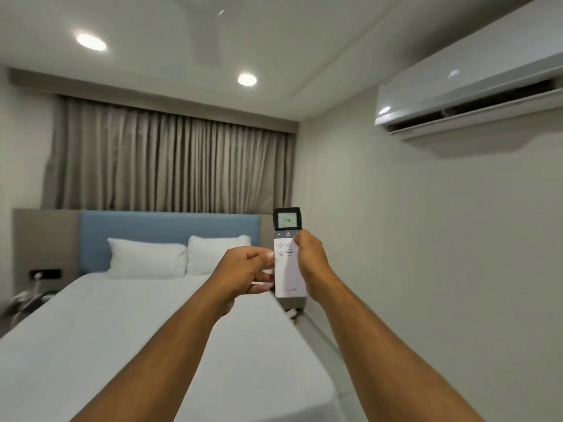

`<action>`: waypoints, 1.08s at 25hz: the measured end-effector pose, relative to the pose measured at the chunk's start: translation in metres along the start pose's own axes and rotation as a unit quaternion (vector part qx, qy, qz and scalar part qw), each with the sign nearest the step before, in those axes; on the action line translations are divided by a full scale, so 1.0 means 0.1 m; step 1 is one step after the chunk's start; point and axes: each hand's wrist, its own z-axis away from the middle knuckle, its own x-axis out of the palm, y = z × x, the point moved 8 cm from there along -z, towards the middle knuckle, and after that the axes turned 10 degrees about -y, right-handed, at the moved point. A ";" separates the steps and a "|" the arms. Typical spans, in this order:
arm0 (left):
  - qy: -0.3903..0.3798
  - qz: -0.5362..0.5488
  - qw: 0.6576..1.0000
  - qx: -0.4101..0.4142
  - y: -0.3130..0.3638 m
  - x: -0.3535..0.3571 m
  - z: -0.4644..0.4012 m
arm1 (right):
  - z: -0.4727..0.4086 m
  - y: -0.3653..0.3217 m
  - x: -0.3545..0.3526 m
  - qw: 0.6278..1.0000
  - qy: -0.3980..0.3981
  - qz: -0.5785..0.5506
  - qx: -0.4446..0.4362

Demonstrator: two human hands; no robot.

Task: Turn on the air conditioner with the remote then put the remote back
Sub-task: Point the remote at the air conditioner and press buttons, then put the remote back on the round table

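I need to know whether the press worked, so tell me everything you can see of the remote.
The remote is a slim, upright bar that looks like plastic, dark at the top and white below. Its small lit screen reads 24. Under it sits a power symbol, then round buttons, and a faint logo near the bottom. The right hand grips its right edge, thumb near the power row. The left hand pinches its left edge. It is held in the air, above the bed's far corner.

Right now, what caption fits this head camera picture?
Both hands hold the remote, showing 24, below the open air conditioner.
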 end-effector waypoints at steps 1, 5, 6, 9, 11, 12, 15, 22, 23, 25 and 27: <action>0.007 -0.001 1.000 -0.018 -0.18 -0.13 0.11 | -0.02 0.18 0.20 1.000 -0.020 -0.004 0.018; 0.047 0.008 0.994 -0.099 -0.94 -0.57 0.59 | 0.02 0.98 0.90 0.992 -0.084 -0.017 0.094; 0.058 0.015 0.991 -0.124 -1.15 -0.65 0.70 | 0.05 1.18 1.05 0.989 -0.099 -0.021 0.112; 0.086 0.047 0.977 -0.188 -1.82 -0.81 1.06 | 0.20 1.87 1.42 0.976 -0.132 -0.026 0.170; 0.101 0.069 0.965 -0.232 -2.30 -0.83 1.29 | 0.33 2.36 1.58 0.967 -0.144 -0.019 0.210; 0.107 0.077 0.957 -0.260 -2.58 -0.81 1.44 | 0.44 2.66 1.65 0.960 -0.149 -0.015 0.236; 0.106 0.103 0.931 -0.334 -3.37 -0.63 1.87 | 0.83 3.51 1.67 0.943 -0.135 0.007 0.303; 0.103 0.140 0.840 -0.514 -5.46 0.13 3.20 | 2.13 5.86 1.43 0.890 -0.120 0.082 0.432; 0.106 0.143 0.829 -0.530 -5.69 0.22 3.38 | 2.31 6.11 1.41 0.882 -0.120 0.087 0.447; 0.113 0.149 0.812 -0.553 -6.09 0.40 3.67 | 2.64 6.55 1.37 0.867 -0.114 0.092 0.477; 0.115 0.147 0.805 -0.564 -6.43 0.54 3.88 | 2.86 6.91 1.36 0.857 -0.107 0.094 0.496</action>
